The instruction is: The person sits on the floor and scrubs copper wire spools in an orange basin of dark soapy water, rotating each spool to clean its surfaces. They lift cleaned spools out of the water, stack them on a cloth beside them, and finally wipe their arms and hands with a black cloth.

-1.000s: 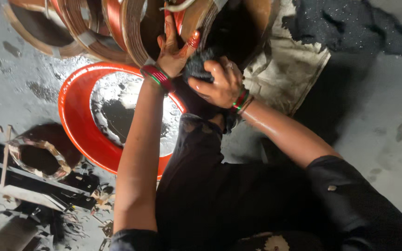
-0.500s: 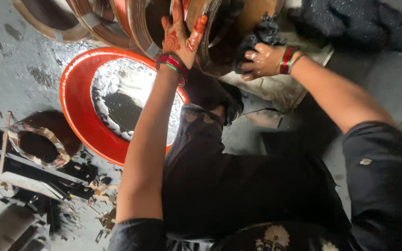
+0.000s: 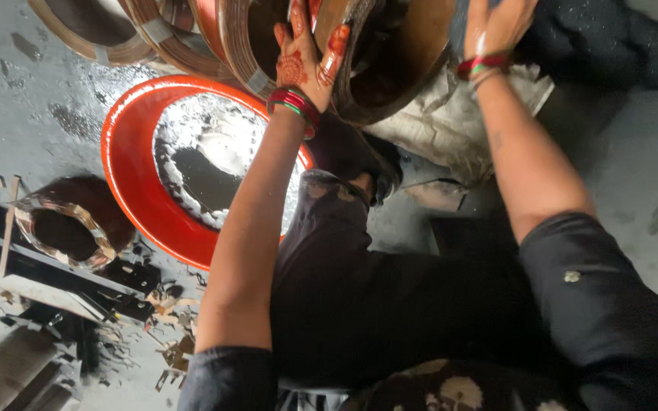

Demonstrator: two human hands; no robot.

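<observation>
Above the red basin point(image 3: 127, 164) with its grey water, my left hand point(image 3: 302, 57) lies flat and open against the copper-brown ring point(image 3: 390, 84) to steady it, and further right my right hand point(image 3: 496, 27) grasps a dark cloth point(image 3: 573, 38), which I should press firmly along the rim.
</observation>
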